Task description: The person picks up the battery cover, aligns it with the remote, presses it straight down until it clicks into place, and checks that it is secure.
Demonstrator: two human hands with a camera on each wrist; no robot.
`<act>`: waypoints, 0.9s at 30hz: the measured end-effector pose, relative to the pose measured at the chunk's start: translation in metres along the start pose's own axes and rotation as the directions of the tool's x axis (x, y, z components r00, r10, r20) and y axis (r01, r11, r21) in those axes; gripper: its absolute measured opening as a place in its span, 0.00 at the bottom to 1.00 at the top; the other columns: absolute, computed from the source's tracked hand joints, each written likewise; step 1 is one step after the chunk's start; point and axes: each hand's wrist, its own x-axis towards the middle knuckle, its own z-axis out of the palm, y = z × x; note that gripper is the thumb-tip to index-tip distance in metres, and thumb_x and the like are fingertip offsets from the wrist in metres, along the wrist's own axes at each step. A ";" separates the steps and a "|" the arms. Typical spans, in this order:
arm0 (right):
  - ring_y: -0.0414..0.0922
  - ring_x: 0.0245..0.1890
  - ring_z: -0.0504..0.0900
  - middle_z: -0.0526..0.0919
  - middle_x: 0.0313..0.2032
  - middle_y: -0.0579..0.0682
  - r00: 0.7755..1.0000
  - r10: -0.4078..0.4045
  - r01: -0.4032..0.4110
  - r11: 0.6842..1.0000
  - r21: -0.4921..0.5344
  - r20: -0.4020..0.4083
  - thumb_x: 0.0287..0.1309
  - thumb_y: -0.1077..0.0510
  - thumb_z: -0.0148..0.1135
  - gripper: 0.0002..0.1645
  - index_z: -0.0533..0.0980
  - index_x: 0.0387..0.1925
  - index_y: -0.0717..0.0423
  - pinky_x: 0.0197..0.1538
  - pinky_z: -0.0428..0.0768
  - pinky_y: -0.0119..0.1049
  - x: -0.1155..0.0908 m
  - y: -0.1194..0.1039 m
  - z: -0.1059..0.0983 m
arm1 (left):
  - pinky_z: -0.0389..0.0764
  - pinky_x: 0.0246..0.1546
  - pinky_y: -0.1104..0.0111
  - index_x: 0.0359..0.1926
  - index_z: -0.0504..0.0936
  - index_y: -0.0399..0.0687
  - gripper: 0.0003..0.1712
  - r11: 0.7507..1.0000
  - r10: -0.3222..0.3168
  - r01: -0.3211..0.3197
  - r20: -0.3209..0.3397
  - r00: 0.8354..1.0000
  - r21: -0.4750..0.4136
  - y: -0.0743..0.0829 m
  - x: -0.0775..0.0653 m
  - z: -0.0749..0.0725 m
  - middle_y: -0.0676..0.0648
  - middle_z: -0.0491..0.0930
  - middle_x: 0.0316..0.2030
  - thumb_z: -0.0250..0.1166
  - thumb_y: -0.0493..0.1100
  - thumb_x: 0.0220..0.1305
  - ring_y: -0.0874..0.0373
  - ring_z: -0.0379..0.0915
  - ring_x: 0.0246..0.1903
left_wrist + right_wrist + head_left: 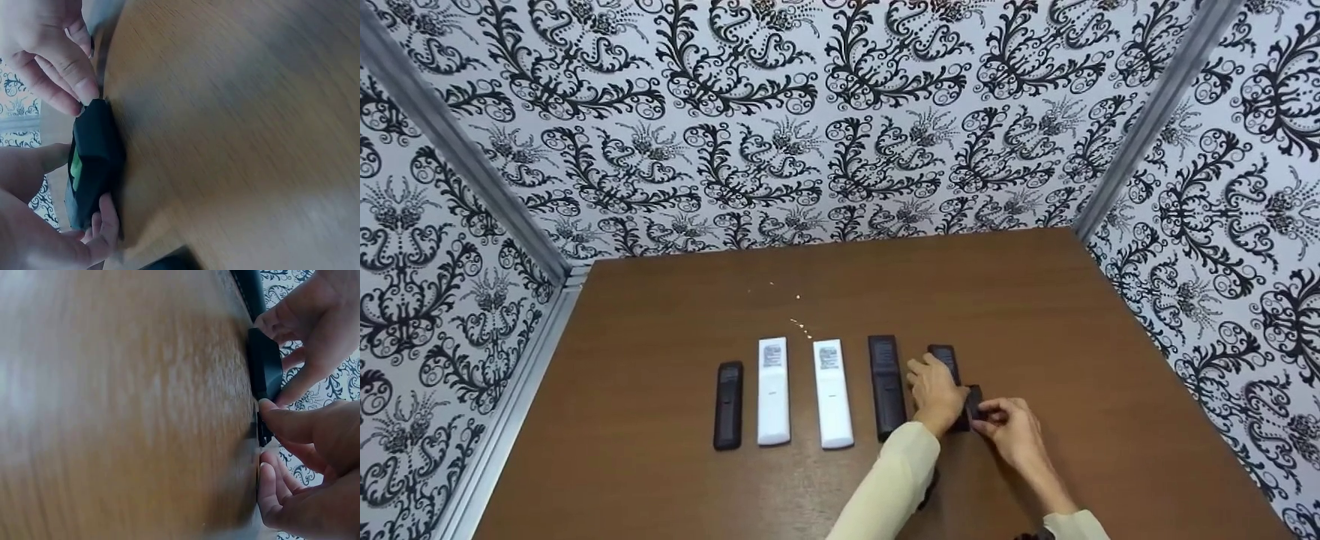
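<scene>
My left hand (936,390) grips a black remote control (942,354) near the table's right side, thumb on one side and fingers on the other. In the left wrist view, something green (76,170) shows in an opening along the remote's side. Close beside it my right hand (1016,431) pinches a small dark cover-like piece (973,401) between thumb and fingers. The right wrist view has this piece (263,430) at the right fingertips, right at the end of the remote (264,363). Part of the remote is hidden under the left hand.
To the left lies a row of remotes, backs up: a large black one (887,386), two white ones (832,394) and a smaller black one (727,405). Small light specks (801,327) dot the brown table (660,315). Patterned walls (840,150) with metal posts stand around it.
</scene>
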 end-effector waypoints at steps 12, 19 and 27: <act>0.48 0.37 0.82 0.80 0.39 0.56 0.999 -0.043 0.044 0.998 -0.042 0.011 0.52 0.64 0.75 0.04 0.85 0.31 0.57 0.39 0.78 0.29 0.001 0.001 -0.003 | 0.79 0.56 0.48 0.64 0.68 0.30 0.40 0.988 -0.034 0.037 0.026 0.999 -0.151 -0.005 0.001 -0.007 0.29 0.74 0.56 0.74 0.47 0.59 0.34 0.74 0.57; 0.47 0.37 0.81 0.81 0.37 0.55 0.999 -0.037 0.037 0.999 -0.032 -0.003 0.52 0.64 0.75 0.04 0.85 0.29 0.56 0.39 0.76 0.28 0.001 0.002 0.000 | 0.82 0.49 0.53 0.49 0.80 0.33 0.18 0.987 -0.050 0.050 0.006 0.999 -0.156 -0.010 0.007 -0.013 0.37 0.82 0.42 0.67 0.44 0.66 0.42 0.81 0.47; 0.41 0.35 0.81 0.85 0.36 0.52 1.000 0.019 -0.019 1.000 -0.003 -0.007 0.55 0.61 0.73 0.02 0.85 0.31 0.53 0.39 0.75 0.28 -0.002 -0.001 -0.003 | 0.82 0.53 0.58 0.51 0.84 0.33 0.19 0.947 0.017 0.001 0.051 0.999 -0.322 -0.026 0.012 -0.019 0.39 0.87 0.47 0.69 0.42 0.64 0.45 0.82 0.52</act>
